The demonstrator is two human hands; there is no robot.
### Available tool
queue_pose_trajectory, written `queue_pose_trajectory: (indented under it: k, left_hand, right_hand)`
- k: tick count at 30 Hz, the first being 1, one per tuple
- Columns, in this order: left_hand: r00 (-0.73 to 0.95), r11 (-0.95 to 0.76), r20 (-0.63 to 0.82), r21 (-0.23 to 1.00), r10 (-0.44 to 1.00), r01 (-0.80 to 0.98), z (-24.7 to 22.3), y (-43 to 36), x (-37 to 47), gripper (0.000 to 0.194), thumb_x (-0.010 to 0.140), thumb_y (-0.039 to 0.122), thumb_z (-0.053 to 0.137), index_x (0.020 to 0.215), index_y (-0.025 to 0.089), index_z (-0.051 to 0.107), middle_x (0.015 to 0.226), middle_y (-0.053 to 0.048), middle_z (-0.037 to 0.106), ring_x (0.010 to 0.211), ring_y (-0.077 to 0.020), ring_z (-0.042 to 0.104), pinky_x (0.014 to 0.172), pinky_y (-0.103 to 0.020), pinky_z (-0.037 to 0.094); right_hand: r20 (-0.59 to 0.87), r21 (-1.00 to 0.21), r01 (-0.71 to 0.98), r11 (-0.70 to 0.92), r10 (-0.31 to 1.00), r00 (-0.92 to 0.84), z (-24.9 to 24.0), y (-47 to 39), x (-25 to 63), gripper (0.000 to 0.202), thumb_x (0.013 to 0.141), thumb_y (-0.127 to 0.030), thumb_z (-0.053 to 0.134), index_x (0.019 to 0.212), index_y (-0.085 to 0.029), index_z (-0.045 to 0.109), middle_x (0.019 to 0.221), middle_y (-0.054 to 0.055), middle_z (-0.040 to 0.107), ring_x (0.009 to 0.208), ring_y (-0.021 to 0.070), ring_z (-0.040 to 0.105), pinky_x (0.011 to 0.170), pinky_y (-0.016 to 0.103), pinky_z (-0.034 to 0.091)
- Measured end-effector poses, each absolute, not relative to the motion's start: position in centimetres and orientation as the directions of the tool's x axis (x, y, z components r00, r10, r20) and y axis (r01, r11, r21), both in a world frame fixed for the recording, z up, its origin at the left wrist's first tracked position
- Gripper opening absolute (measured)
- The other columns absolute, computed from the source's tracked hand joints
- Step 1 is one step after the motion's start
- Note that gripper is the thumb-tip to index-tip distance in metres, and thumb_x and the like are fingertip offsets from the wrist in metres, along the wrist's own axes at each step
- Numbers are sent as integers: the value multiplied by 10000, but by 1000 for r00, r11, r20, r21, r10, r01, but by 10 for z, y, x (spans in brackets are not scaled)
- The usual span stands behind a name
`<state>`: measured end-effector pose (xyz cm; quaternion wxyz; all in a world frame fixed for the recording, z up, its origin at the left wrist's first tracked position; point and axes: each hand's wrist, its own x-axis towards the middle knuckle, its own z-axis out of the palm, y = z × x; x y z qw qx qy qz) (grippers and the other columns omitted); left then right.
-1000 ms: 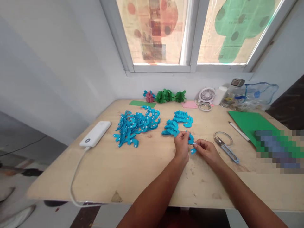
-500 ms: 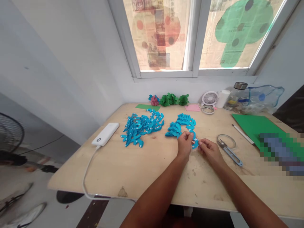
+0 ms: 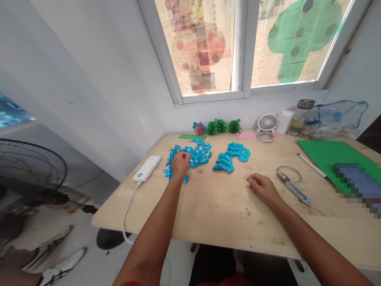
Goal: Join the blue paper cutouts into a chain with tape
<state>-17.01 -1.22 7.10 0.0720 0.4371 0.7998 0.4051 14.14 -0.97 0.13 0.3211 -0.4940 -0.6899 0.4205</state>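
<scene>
My left hand [image 3: 180,162] is over the left pile of blue paper cutouts [image 3: 201,153], many marked with small white squares. Its fingers are curled in, and whatever they hold is hidden. My right hand [image 3: 262,187] rests low over the bare wood to the right, thumb and fingertips pinched together; anything between them is too small to make out. Between the two hands, slightly farther back, lie two stacked bunches of blue cutouts, a nearer bunch [image 3: 223,163] and a farther bunch [image 3: 238,151].
Right of my right hand lie snips [image 3: 294,190], a white pen [image 3: 312,165] and green sheets [image 3: 327,153]. A power bank [image 3: 147,169] with a cable is at left. Along the back stand green paper figures [image 3: 220,125], a small fan [image 3: 267,122] and a bottle [image 3: 302,117].
My left hand has moved left from the right-hand bunches to the left pile. The blue piece between my hands has left that spot. My right hand stays about where it was.
</scene>
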Motion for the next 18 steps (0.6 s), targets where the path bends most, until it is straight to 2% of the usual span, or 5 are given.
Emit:
queue_pose_trajectory:
  k: [3,8,11,14,18]
  left_hand:
    - [-642,384,255,624,723,680,68,-19,-199,120,701,199,529,711,159,642,798,-112,664,922,-281,576,760,-351,418]
    - [-615,405,351,511,706,758,46,-27,-191,288,749,152,459,983,153,627,1098,-166,595,1112,-330,467,905,-459,338]
    - [-310,120,498,376,810,919,32,-26,-161,264,804,218,444,1001,168,613,1029,-117,625,1015,-267,531,894,-389,382]
    - [18,-198,508,303,861,932,25,-21,-126,223,813,264,483,993,217,606,1004,-73,634,975,-230,549,864,-352,410]
    - [232,-351,447,206,864,913,26,-11,-90,203,759,259,576,954,212,609,980,-68,624,971,-225,531,838,-348,407]
  right_hand:
    - [37,-869,455,191,945,-325,1,-10,142,235,763,-364,458,741,-168,586,577,4,586,528,137,503,512,241,328]
    - [59,-853,481,205,951,-302,2,-12,140,226,758,-355,448,741,-174,584,582,3,591,530,140,504,515,243,329]
    - [69,-854,477,208,954,-293,3,-13,140,219,753,-343,447,740,-175,586,569,0,583,528,142,506,510,240,325]
    - [63,-859,471,202,954,-295,3,-13,139,208,749,-329,447,735,-175,585,558,-6,572,522,139,503,504,236,322]
    - [64,-866,457,204,951,-303,3,-13,139,194,745,-309,447,731,-174,586,560,-13,569,512,127,489,505,230,326]
